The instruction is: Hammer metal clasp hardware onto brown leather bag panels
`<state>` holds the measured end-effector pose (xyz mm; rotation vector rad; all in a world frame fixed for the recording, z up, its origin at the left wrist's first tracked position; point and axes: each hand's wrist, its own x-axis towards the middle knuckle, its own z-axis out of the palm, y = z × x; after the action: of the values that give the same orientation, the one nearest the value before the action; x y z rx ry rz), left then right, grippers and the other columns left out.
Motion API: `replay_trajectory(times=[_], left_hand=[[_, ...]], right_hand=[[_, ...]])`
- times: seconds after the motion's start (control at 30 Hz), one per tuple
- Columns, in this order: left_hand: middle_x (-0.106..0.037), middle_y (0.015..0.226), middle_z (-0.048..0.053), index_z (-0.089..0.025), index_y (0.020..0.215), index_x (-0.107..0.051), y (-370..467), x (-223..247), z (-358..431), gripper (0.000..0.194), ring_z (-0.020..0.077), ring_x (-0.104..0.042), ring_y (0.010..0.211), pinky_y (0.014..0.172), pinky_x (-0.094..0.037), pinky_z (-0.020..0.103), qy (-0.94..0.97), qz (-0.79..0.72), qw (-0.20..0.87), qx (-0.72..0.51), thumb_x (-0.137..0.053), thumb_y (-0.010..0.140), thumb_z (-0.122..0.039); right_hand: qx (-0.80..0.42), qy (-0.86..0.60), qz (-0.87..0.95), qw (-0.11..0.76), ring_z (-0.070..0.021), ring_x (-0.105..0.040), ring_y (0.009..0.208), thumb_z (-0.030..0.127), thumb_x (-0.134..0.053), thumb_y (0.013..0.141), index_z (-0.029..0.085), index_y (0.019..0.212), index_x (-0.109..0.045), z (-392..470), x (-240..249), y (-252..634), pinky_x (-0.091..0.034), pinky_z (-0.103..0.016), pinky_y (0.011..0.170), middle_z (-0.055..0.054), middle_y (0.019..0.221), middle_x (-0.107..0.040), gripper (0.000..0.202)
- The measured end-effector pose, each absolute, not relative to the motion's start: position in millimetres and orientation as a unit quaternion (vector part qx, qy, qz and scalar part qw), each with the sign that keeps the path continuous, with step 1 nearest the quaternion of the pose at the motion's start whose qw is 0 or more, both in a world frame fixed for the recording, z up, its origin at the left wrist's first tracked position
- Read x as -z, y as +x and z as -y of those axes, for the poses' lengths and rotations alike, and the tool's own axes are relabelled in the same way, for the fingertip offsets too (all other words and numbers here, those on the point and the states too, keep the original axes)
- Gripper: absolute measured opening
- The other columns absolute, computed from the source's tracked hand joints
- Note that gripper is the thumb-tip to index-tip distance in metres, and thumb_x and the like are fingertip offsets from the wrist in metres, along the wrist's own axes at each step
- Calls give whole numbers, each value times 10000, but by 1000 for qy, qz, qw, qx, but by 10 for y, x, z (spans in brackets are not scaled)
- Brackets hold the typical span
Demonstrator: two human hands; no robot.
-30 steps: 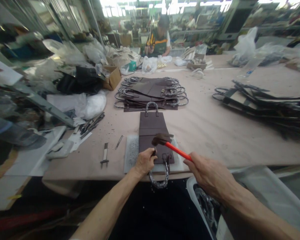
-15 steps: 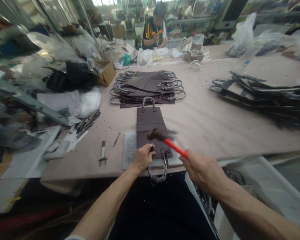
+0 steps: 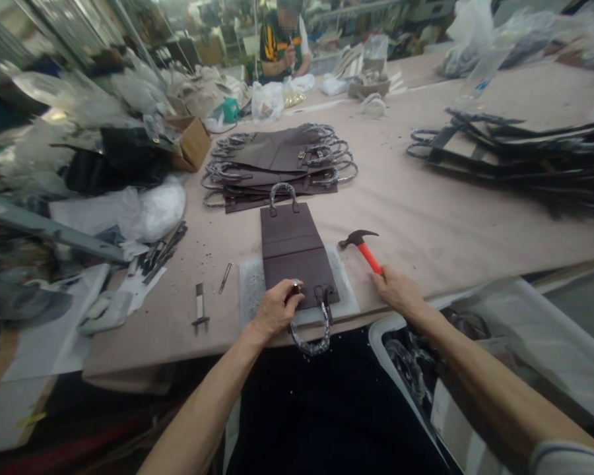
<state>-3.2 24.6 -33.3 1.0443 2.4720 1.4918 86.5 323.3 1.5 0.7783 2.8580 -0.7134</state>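
One hammer (image 3: pixel 368 254) sits in the curled right fingers (image 3: pixel 383 280); left fingers (image 3: pixel 282 290) pinch a small tool (image 3: pixel 296 284).

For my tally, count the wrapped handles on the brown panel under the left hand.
2: a far handle and a near handle, at opposite ends of the brown panel. The left hand hides part of the near one; any underneath would not show.

Panel (image 3: pixel 294 231), smooth, matt and leather-like, with its near handle (image 3: pixel 311 348) wound in crinkled, glossy film; hammer (image 3: pixel 363 247), dull metal head and smooth, plastic-looking grip (image 3: pixel 370 259); tool (image 3: pixel 296 284), shiny metal top. Board (image 3: pixel 251 290), rough-looking and speckled at its left; table (image 3: pixel 386 198), matt covering, cloth or paper unclear; rod (image 3: pixel 225 278), polished metal. Box (image 3: pixel 195 143), matt cardboard; bag (image 3: pixel 267 102), thin, glossy, crumpled plastic.
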Motion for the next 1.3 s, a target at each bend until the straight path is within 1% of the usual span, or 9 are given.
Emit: replay_trajectory(times=[0.07, 0.1, 0.2, 0.3, 0.57, 0.83, 1.03, 1.2, 1.3], left_hand=[[-712, 1025, 41, -203, 1104, -655, -31, 330, -244, 186, 192, -677, 961, 898, -539, 313, 337, -802, 33, -492, -635, 923, -168], [-711, 1010, 39, -202, 1083, -661, -29, 333, -247, 163, 191, -678, 953, 892, -539, 310, 334, -802, 30, -494, -634, 925, -173], [-707, 961, 30, -201, 1011, -671, -28, 343, -261, 98, 185, -676, 915, 856, -540, 297, 329, -807, 21, -491, -621, 931, -174], [-714, 947, 26, -199, 991, -679, -36, 341, -269, 98, 180, -680, 890, 841, -548, 287, 335, -811, 8, -480, -615, 926, -165], [-750, 963, 31, -202, 999, -711, -8, 411, -226, 105, 165, -719, 877, 828, -588, 259, 363, -797, -55, -480, -627, 943, -172], [-766, 953, 25, -195, 968, -717, 18, 433, -214, 77, 174, -737, 882, 818, -617, 261, 276, -817, -69, -502, -653, 928, -185], [-763, 1039, 60, -186, 1045, -702, 42, 519, -190, 145, 182, -737, 974, 902, -624, 295, 392, -777, -120, -477, -598, 961, -130], [-764, 985, 29, -190, 1003, -710, 34, 529, -191, 88, 165, -740, 901, 874, -623, 267, 299, -797, -106, -514, -662, 939, -154], [-767, 983, 30, -186, 1001, -710, 32, 517, -191, 87, 164, -741, 903, 872, -622, 265, 308, -790, -111, -518, -666, 935, -148]], right_hand=[[208, 201, -957, -27, -337, -566, 1106, 301, -505, 958, 93, 1207, -592, -3150, 61, 839, -446, -442, 928, -226, 1221, -597, 336], [206, 145, -965, -77, -346, -529, 1185, 287, -517, 955, 100, 1260, -579, -3072, 78, 826, -426, -470, 996, -223, 1301, -562, 362], [251, -55, -949, -182, -308, -523, 1200, 258, -547, 965, 135, 1210, -622, -2747, 104, 772, -420, -472, 1053, -173, 1294, -576, 285], [302, -146, -927, -168, -273, -543, 1109, 246, -591, 962, 168, 1079, -672, -2444, 182, 704, -443, -447, 976, -125, 1202, -607, 162], [323, -140, -922, -162, -248, -520, 1048, 178, -603, 941, 182, 959, -706, -2314, 386, 644, -423, -428, 936, -91, 1110, -628, 105], [322, -147, -923, -151, -253, -515, 1056, 200, -598, 954, 193, 991, -718, -2333, 394, 626, -403, -442, 943, -89, 1142, -619, 126], [319, -160, -926, -125, -264, -506, 1087, 222, -577, 970, 238, 1031, -749, -2361, 372, 629, -391, -458, 955, -88, 1169, -602, 183], [322, -181, -924, -99, -270, -499, 1139, 238, -570, 982, 278, 1100, -739, -2375, 362, 626, -362, -487, 1001, -76, 1214, -592, 210], [321, -183, -924, -94, -276, -492, 1151, 249, -556, 990, 287, 1121, -737, -2384, 368, 624, -357, -492, 1003, -78, 1220, -583, 226]])
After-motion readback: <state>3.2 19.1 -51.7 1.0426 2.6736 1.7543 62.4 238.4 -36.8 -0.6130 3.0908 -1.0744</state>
